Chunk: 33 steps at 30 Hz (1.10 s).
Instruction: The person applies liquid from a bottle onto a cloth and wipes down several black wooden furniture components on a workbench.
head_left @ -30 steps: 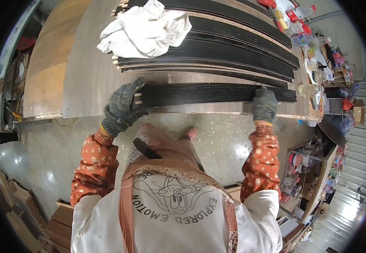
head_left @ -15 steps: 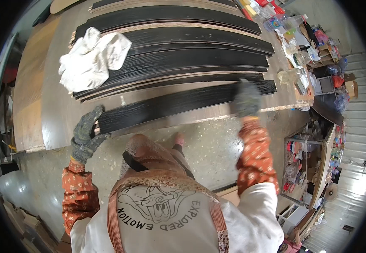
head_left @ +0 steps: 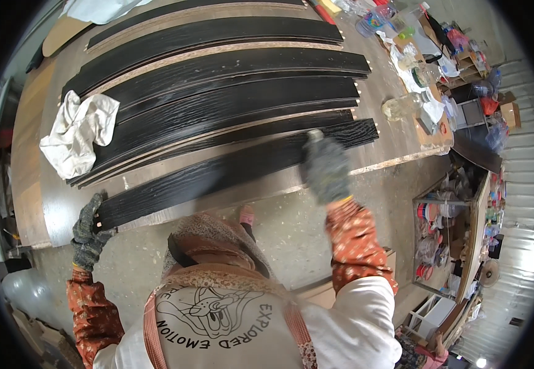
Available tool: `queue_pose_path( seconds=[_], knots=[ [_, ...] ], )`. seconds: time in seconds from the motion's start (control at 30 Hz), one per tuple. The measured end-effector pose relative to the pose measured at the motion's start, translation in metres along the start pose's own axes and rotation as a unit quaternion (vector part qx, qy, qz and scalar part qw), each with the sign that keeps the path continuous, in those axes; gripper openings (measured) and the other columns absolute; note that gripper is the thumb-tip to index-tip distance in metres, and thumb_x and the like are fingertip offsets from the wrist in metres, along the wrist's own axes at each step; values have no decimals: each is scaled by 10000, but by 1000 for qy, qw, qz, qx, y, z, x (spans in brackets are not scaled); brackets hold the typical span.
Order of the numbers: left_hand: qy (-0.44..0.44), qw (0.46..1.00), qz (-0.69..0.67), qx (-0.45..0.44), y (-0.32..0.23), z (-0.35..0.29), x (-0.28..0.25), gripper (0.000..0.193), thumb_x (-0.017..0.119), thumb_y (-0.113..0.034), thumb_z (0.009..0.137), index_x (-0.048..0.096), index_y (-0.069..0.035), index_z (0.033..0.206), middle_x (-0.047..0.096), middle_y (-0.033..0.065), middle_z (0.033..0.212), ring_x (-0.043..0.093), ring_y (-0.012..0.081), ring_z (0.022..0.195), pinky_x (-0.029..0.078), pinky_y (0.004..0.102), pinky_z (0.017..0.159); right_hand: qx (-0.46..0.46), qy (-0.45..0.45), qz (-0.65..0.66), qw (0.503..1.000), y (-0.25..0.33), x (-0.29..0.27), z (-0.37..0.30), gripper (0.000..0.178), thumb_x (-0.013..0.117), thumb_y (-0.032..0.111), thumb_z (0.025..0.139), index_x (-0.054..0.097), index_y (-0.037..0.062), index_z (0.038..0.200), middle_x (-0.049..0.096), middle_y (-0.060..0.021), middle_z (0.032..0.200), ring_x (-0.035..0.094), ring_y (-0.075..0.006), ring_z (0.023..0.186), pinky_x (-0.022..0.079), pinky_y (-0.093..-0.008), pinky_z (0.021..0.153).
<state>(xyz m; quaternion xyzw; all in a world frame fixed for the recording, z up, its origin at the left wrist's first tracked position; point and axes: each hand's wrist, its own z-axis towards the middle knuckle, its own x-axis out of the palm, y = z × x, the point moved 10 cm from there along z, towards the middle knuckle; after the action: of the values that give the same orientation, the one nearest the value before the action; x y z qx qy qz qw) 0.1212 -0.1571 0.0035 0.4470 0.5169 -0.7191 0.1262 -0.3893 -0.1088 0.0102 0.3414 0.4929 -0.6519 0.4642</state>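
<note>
A long black wood-grained board [head_left: 230,167] lies along the near edge of the table. My left hand [head_left: 88,232], in a dark grey knit glove, grips its left end, fingers and thumb on either side. Near the board's right end, my gloved right hand [head_left: 328,169] is pressed onto the top face, blurred by motion. A small pale thing [head_left: 314,133] shows at its fingertips; its kind cannot be made out. Behind this board lie several more black boards [head_left: 230,107], some stacked. A crumpled white cloth [head_left: 81,132] rests across their left ends.
The table [head_left: 402,138] carries plastic bottles [head_left: 374,21], a clear jar [head_left: 399,107] and papers at its right side. A shelf unit [head_left: 442,237] with red-and-white rolls stands to the right. A fan [head_left: 488,272] and part of another person [head_left: 430,357] are at the lower right.
The view has shifted, so boards and cloth appear farther left. My right hand has moved a little left along the board. My left hand still holds the board's left end.
</note>
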Motion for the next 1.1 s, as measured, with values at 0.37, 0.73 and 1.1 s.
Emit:
queue_pose_path(
  seconds=[0.37, 0.73, 1.1],
  knots=[
    [4, 1000, 1, -31, -4, 2, -1, 785, 791, -135, 687, 422, -103, 1379, 516, 88, 1350, 533, 235, 1184, 460, 332, 952, 90, 97, -6, 991, -29, -3, 6, 187, 433, 90, 870, 574, 14, 967, 587, -138, 812, 593, -287, 757, 480, -404, 640],
    [21, 997, 46, -54, 2, -5, -2, 722, 752, -258, 771, 414, -61, 1378, 501, 132, 1358, 478, 272, 1254, 385, 362, 1039, -6, -39, 24, 999, 3, -30, 8, 237, 566, 146, 778, 589, 56, 996, 573, -103, 790, 577, -274, 725, 480, -384, 638],
    [-29, 1000, -11, 5, -10, -2, -10, 713, 753, -247, 773, 423, -81, 1382, 516, 116, 1339, 528, 243, 1187, 483, 355, 944, -157, -69, 209, 963, 228, -96, 12, 199, 629, 153, 765, 623, 111, 959, 584, -74, 780, 583, -260, 723, 487, -395, 612]
  ],
)
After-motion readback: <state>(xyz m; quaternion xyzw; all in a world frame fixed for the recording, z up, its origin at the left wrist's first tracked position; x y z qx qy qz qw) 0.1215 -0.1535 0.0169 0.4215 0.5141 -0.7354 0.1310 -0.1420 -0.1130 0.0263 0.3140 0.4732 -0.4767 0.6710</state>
